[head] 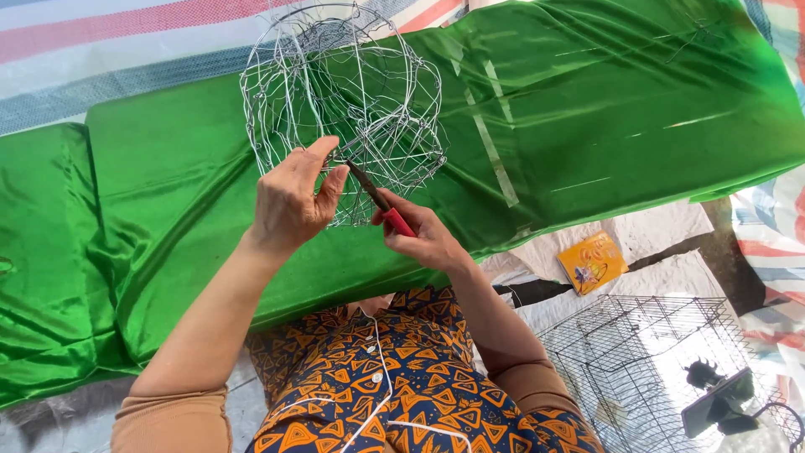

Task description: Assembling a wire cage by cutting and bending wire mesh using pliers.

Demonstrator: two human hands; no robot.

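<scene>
Upper centre of the frame, our left hand (pixel 289 197) pinches the wire frame (pixel 344 101) steady over the green cloth (pixel 587 109), so our right hand (pixel 423 239), closed around red-handled pliers (pixel 379 200), can bite a joint.

I read this as a makeshift craft workspace on the ground, likely outdoors or under bright daylight. A striped tarp (pixel 101 50) covers the floor, with shiny green cloth (pixel 587 109) spread across it. A rounded wire frame (pixel 344 92) rests on the cloth, a black wire cage (pixel 637 352) sits nearby, and a small yellow packet (pixel 593 262) lies on white sheeting (pixel 654 235).
</scene>
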